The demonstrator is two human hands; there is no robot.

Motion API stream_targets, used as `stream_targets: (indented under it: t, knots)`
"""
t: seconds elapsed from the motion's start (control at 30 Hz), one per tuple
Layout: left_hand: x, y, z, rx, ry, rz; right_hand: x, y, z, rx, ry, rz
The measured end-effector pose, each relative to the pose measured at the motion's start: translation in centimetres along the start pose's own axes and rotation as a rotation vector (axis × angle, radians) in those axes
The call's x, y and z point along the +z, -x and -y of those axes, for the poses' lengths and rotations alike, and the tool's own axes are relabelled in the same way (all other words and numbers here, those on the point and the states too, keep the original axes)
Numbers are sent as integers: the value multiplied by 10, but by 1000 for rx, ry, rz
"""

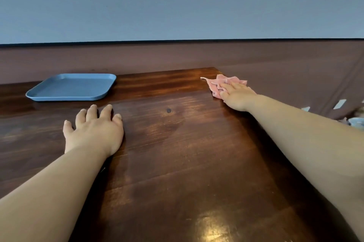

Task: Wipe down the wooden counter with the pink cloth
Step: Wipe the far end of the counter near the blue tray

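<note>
Two hands are resting on the wooden tabletop (187, 143). The right hand (237, 95) is lying fingers-straight on the crumpled pink cloth (220, 84), pressing it down at the far right corner. The left hand (94, 129) is lying flat with fingers spread and holding nothing, just in front of a blue tray (72, 87) sitting at the far left.

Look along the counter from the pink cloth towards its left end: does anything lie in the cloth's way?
Yes. The blue tray sits on the counter at far left, and the left hand rests flat nearer the middle. The right hand presses the cloth at the far right corner.
</note>
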State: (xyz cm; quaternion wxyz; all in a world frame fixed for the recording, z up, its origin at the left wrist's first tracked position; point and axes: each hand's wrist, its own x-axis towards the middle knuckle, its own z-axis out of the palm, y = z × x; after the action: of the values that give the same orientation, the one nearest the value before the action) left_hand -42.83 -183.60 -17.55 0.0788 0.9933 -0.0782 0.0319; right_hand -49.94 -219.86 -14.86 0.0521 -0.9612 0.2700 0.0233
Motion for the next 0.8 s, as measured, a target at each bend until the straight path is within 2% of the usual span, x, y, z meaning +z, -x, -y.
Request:
stream_targets:
  t: [0.2, 0.43, 0.6, 0.8]
  knots:
    - [1, 1, -4, -6, 0, 2, 16, 35, -15, -203, 7, 64]
    - [-5, 5, -5, -7, 1, 10, 1, 12, 22, -81, 6, -1]
    - [-1, 1, -6, -14, 4, 6, 17, 33, 13, -229, -22, 40]
    - [-2, 2, -3, -8, 2, 4, 3, 17, 41, -144, -13, 24]
